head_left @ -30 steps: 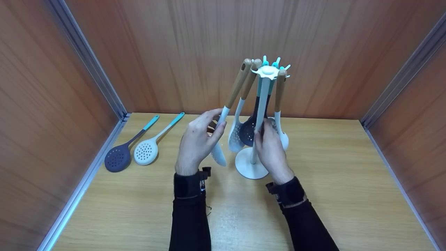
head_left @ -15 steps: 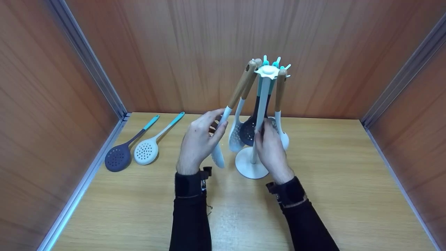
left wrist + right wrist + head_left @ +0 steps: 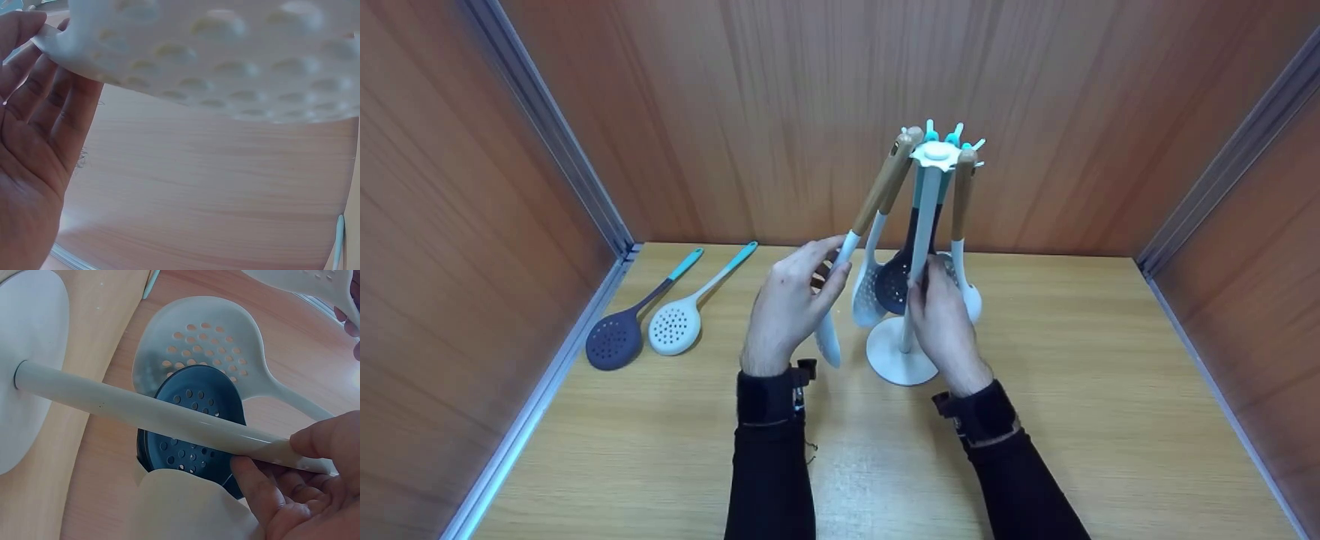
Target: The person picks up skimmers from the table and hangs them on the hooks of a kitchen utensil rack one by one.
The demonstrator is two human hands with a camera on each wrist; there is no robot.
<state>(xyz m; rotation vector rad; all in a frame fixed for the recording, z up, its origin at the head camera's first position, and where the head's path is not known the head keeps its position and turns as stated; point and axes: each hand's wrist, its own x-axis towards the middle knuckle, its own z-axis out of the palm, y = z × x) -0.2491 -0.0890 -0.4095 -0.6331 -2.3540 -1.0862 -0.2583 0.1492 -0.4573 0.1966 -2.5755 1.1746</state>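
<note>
My left hand [image 3: 791, 300] pinches the white neck of a slotted utensil with a wooden handle [image 3: 876, 191]; its perforated white head [image 3: 225, 62] fills the top of the left wrist view. The top of that handle is at the left side of the stand's hook ring [image 3: 937, 154]; whether it sits on a hook I cannot tell. My right hand [image 3: 946, 322] grips the white pole [image 3: 140, 408] of the stand, above its round base [image 3: 894, 364]. On the stand hang a white slotted turner [image 3: 202, 337], dark slotted utensils [image 3: 194, 402] and a white wooden-handled utensil [image 3: 971, 300].
Two skimmers lie on the table [image 3: 660, 465] at the left, a dark one [image 3: 613, 340] and a white one [image 3: 674, 328], both with turquoise handle ends. Wooden panels [image 3: 825, 90] rise behind and on both sides.
The utensil in my left hand has shifted a little: its handle top moved right, closer to the hook ring, and its head swung slightly left and down. My right hand has stayed on the pole.
</note>
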